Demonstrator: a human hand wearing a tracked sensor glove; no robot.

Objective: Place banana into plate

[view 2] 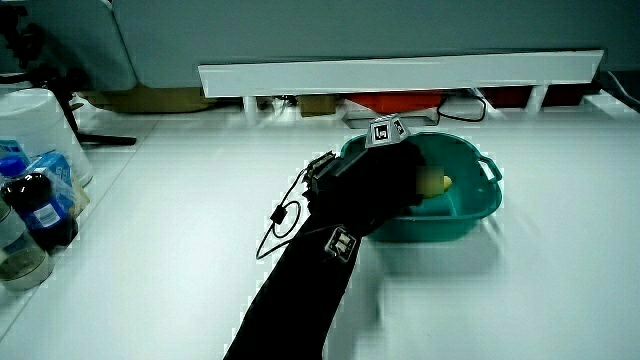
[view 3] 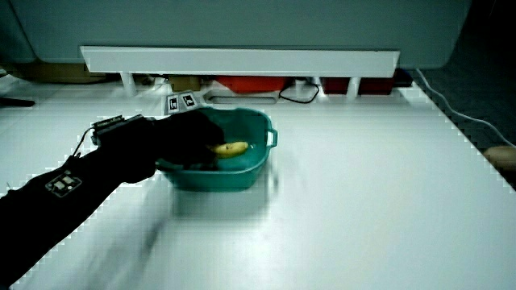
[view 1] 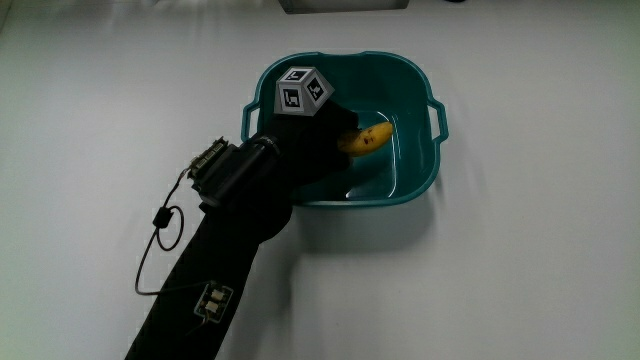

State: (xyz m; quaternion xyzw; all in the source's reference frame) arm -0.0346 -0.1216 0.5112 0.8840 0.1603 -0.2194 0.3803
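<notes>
currently the hand (view 1: 325, 135) reaches into the teal basin (view 1: 420, 175), which stands in for the plate, fingers grasping the banana (view 1: 365, 139). the banana is inside the basin; release remains, by this judgement.

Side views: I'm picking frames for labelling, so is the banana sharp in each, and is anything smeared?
In a side view the banana is fairly clear inside the teal basin, but the forearm is motion-smeared; in a side view the banana is a soft yellow blur beside the hand.
</notes>
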